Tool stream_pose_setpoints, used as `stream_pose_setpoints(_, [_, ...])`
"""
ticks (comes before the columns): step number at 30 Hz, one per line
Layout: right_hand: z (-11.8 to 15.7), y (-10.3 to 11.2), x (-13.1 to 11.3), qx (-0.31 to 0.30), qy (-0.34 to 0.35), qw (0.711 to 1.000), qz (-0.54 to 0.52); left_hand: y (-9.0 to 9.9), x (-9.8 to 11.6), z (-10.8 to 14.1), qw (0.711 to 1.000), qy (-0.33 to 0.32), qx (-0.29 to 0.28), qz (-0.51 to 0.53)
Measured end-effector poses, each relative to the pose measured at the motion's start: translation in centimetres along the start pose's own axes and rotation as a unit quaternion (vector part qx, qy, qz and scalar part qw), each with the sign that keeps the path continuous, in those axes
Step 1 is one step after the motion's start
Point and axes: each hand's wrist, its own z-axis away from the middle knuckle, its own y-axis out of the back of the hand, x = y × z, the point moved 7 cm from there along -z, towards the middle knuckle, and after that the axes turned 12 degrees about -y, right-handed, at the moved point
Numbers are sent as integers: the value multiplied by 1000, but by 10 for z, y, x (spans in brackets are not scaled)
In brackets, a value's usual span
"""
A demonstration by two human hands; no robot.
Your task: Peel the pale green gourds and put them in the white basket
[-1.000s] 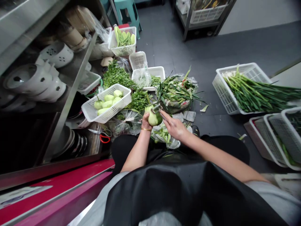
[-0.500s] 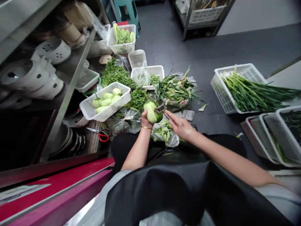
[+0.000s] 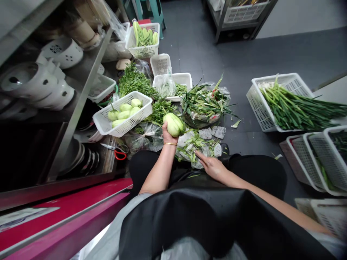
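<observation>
My left hand (image 3: 170, 135) is wrapped round the lower end of a peeled green eggplant (image 3: 174, 124), which is pale with greener streaks. Lower and to the right, my right hand (image 3: 211, 164) is closed on the handle of a peeler (image 3: 198, 154); its head is hard to make out against the peelings. Green peelings (image 3: 192, 144) lie in a clear plastic bag between my knees, under both hands. To the left, a white basket (image 3: 105, 128) holds several similar pale eggplants (image 3: 124, 114).
Leafy greens (image 3: 135, 83) and a heap of green trimmings (image 3: 204, 103) lie ahead. Scissors (image 3: 119, 154) with red handles rest at the left by a metal shelf (image 3: 78, 104). On the right stand a basket of long green stalks (image 3: 292, 104) and several more baskets (image 3: 309, 162).
My right hand with the peeler has dropped away from the eggplant, down to the peelings. In my left hand the eggplant has turned and now shows its pale peeled side.
</observation>
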Motion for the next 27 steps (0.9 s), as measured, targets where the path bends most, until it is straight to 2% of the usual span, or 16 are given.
stream_pose_setpoints(1, [10, -8, 11, -15, -18, 1000, 6, 3, 2, 0, 1000, 14, 21, -7])
stream_pose_setpoints(3, [15, 0, 19, 1, -33, 999, -9, 5, 4, 0, 998, 35, 46, -9])
stream_pose_setpoints(5, [-1, 26, 3, 50, -11, 998, -36, 2, 3, 2, 998, 43, 48, 0])
stream_pose_setpoints(7, [-25, 47, -23, 76, 19, 996, -43, -5, 0, 4, 999, 38, 33, 12])
stream_pose_setpoints(8, [-34, 52, -34, 82, 29, 995, -39, -8, 0, 4, 999, 27, 19, 19])
stream_pose_setpoints(10, [-38, 45, -41, 78, 35, 996, -31, -13, 1, 3, 1000, -4, -3, 27])
stream_pose_setpoints(12, [-22, 24, -27, 51, 28, 998, -30, -11, 3, 1, 1000, -8, -7, 20])
stream_pose_setpoints(15, [17, 1, 13, 16, 8, 999, -44, -8, 12, -2, 1000, -9, -20, 22])
stream_pose_setpoints(17, [30, 9, 27, 21, 7, 998, -56, -12, 18, -1, 997, -17, -63, 34])
stream_pose_setpoints(18, [28, 20, 25, 29, 12, 998, -58, -15, 19, 1, 996, -15, -84, 34])
stream_pose_setpoints(20, [12, 46, 5, 41, 31, 998, -46, -18, 16, 5, 995, -5, -97, 20])
stream_pose_setpoints(23, [-27, 76, -44, 55, 34, 997, 29, -17, 10, 6, 997, -36, -69, -1])
stream_pose_setpoints(25, [-46, 80, -64, 63, 11, 994, 88, -16, 7, 5, 997, -60, -56, -6])
stream_pose_setpoints(27, [-47, 68, -66, 61, -6, 992, 106, -14, 8, 2, 996, -80, -39, -7])
